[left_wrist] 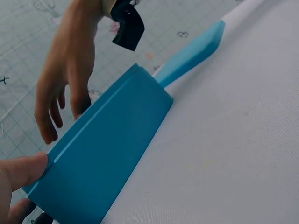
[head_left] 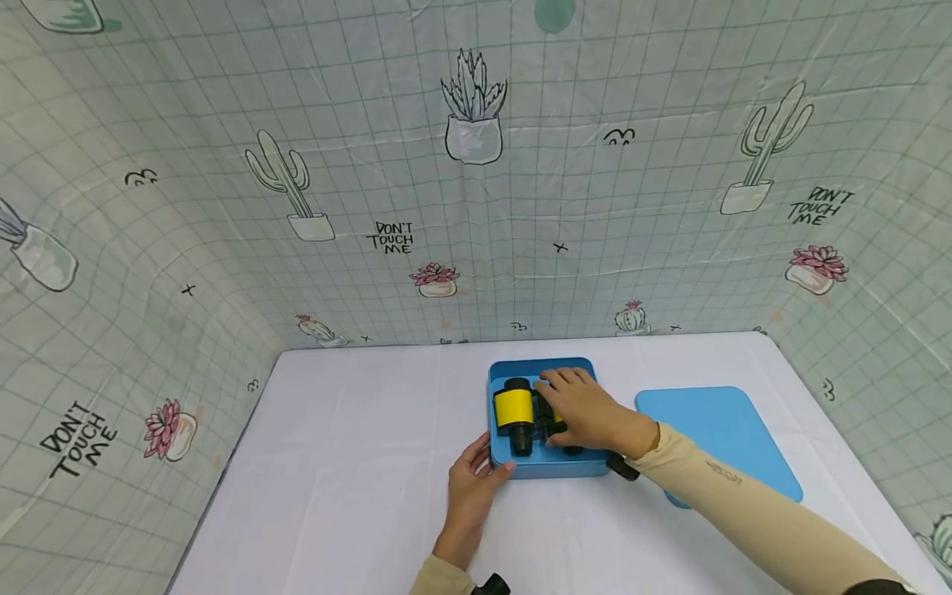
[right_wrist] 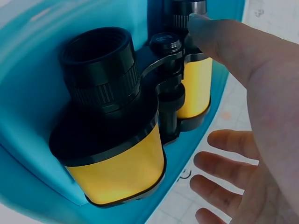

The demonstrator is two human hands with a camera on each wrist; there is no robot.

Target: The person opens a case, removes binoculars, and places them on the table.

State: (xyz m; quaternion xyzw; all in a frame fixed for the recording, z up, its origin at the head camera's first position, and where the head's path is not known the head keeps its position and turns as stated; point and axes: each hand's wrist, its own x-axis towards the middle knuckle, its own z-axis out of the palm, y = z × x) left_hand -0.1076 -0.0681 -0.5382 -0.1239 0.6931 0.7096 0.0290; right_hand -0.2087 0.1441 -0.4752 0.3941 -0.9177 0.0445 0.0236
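Observation:
A shallow light-blue box (head_left: 550, 472) stands on the table, holding black-and-yellow binoculars (head_left: 515, 406). The left hand (head_left: 470, 489) grips the box's front left corner, its thumb at the rim and the other fingers at the side; the left wrist view shows that thumb (left_wrist: 25, 169) too. Over the right barrel lies the right hand (head_left: 587, 409). Its thumb (right_wrist: 205, 35) touches the binoculars near one eyepiece in the right wrist view. The other fingers (right_wrist: 224, 165) are extended and spread, apart from the yellow barrel.
To the right of the box a flat light-blue lid (head_left: 717, 434) lies on the white tablecloth (head_left: 335, 479). Behind the table hangs a grid-patterned cloth (head_left: 521, 190) printed with cacti. Wrist cameras (head_left: 623, 467) are strapped to both wrists.

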